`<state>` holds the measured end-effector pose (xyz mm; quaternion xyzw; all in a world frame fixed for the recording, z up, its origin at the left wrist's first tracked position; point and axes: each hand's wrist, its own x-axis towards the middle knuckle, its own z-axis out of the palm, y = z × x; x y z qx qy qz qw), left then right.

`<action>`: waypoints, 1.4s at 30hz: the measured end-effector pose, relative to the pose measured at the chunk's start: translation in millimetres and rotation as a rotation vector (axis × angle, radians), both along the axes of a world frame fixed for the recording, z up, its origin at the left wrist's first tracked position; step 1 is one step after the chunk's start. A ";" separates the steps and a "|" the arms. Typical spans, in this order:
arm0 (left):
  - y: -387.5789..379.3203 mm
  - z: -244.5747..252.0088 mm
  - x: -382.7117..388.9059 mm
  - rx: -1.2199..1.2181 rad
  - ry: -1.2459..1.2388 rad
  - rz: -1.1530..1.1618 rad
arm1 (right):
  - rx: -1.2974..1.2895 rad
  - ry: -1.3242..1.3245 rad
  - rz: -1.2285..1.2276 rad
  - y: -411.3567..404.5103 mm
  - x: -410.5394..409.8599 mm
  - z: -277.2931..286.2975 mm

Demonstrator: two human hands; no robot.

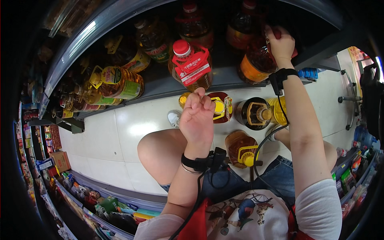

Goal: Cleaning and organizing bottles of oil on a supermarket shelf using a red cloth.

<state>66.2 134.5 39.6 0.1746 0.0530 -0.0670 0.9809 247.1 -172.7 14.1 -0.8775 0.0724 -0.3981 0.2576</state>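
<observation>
My right hand (280, 45) grips the red top of a cooking oil bottle with an orange label (255, 66), which is tilted at the front of the lower shelf. The fingers partly hide the bottle's cap and handle. My left hand (198, 120) is raised palm up with curled fingers, holding nothing, just in front of a red-capped oil bottle with a red tag (192, 66). Below the hands, a dark oil bottle (253, 113), a yellow-capped bottle (220, 106), a yellow oil bottle (278, 110) and an amber bottle with a yellow handle (241, 148) stand on the floor.
More oil bottles (121, 82) line the shelf at the left, with others in its dark back. The metal upper shelf edge (90, 30) curves overhead. Behind me run low shelves of packaged goods (109, 207). A cable hangs from each wrist strap.
</observation>
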 end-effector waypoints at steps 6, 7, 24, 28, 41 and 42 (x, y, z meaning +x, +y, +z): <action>-0.2 -1.8 -0.3 -0.015 0.001 -0.002 | -0.024 -0.036 -0.003 -1.1 -1.3 -0.3; -0.5 -1.3 0.0 -0.014 -0.001 -0.002 | -0.030 -0.026 -0.006 -1.4 -1.5 -0.5; -0.8 5.6 0.4 0.127 0.016 0.022 | -0.035 -0.017 -0.002 -2.6 4.3 -4.3; -1.1 -0.4 0.1 0.122 -0.030 0.000 | -0.049 -0.037 -0.004 -4.5 1.9 -6.3; -3.0 4.3 0.0 0.148 0.002 0.020 | 0.016 0.006 -0.020 2.5 -1.8 0.1; -2.7 4.5 0.0 0.147 0.003 0.019 | 0.015 0.007 -0.021 3.0 -2.4 0.9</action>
